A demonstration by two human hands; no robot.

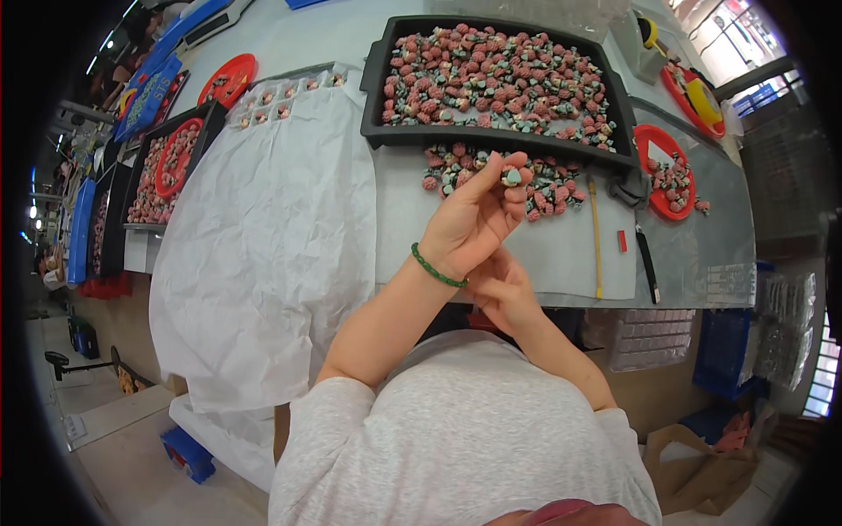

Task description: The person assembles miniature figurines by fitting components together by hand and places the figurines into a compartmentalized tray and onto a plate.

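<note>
Pink-and-teal piece (511, 176) sits pinched between the fingertips of your left hand (471, 223), raised above the loose pile of like pieces (500, 180) on the counter (561, 254). Your right hand (504, 289) lies below and behind the left wrist, fingers curled; you cannot tell whether it holds anything. Just beyond the pile stands the black tray (500, 136), filled with the same pieces. White paper (272, 228) covers the counter to your left.
</note>
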